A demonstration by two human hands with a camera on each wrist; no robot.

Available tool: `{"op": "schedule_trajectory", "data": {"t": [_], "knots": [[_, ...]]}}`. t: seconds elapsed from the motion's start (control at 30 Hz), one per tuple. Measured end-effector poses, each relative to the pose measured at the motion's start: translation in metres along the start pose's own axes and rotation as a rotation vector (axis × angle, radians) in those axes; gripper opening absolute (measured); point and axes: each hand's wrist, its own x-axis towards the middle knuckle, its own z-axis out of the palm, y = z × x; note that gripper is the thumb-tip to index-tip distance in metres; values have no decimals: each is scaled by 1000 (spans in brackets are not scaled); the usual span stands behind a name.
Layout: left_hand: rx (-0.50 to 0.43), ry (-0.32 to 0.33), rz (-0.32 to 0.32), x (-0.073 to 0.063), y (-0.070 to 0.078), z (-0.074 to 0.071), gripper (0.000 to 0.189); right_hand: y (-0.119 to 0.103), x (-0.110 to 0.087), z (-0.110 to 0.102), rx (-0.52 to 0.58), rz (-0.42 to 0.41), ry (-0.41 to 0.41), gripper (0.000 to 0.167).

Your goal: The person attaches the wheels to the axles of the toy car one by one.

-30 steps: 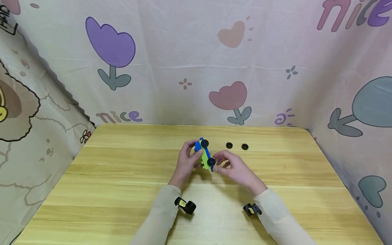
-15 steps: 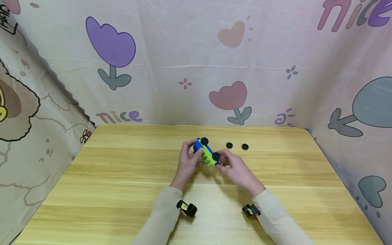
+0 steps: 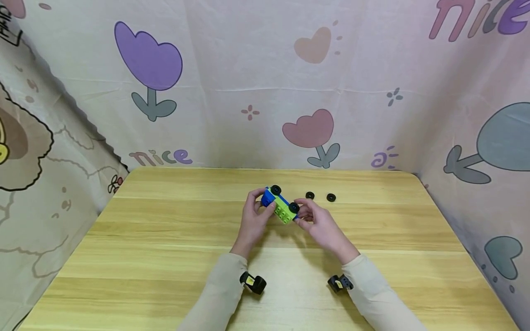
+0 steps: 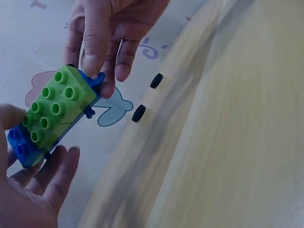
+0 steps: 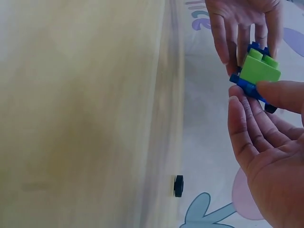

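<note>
A toy brick car (image 3: pixel 283 214) with a green studded body and a blue base is held above the table between both hands. My left hand (image 3: pixel 251 224) grips its blue end between thumb and fingers. At the other end, my right hand (image 3: pixel 325 229) pinches the blue base near a small hook (image 4: pixel 98 79). Two black wheels sit on the side that the head view shows, one being the wheel (image 3: pixel 293 208) beside my right fingers. A bare blue axle stub (image 4: pixel 90 112) sticks out on the side seen in the left wrist view.
Two loose black wheels, a left one (image 3: pixel 309 195) and a right one (image 3: pixel 331 197), lie on the wooden table (image 3: pixel 165 239) just beyond my right hand. A printed cloth (image 3: pixel 232 59) hangs behind the table's back edge.
The car has turned so its green studs show more and its right end has swung up and right. My right fingers have closed on that end. The loose wheels stay put.
</note>
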Motion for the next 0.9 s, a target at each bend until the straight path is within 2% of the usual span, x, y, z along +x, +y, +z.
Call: {"op": "schedule_trajectory", "data": {"t": [0.17, 0.3, 0.47, 0.6, 0.73, 0.83, 0.9], "knots": [[153, -19, 19, -2, 1, -1, 54, 2, 0, -1, 28, 17, 16, 48], [191, -20, 54, -2, 0, -1, 62, 3, 0, -2, 37, 26, 25, 48], [284, 37, 122, -4, -4, 1, 64, 5, 0, -2, 50, 29, 27, 48], [369, 70, 207, -5, -6, 3, 69, 5, -1, -2, 60, 32, 25, 47], [425, 73, 312, -6, -8, 3, 73, 6, -1, -2, 66, 38, 25, 45], [470, 58, 375, -5, -9, 2, 66, 6, -1, -2, 66, 37, 25, 43], [507, 54, 396, -5, -9, 2, 60, 7, -1, -2, 65, 36, 23, 41]]}}
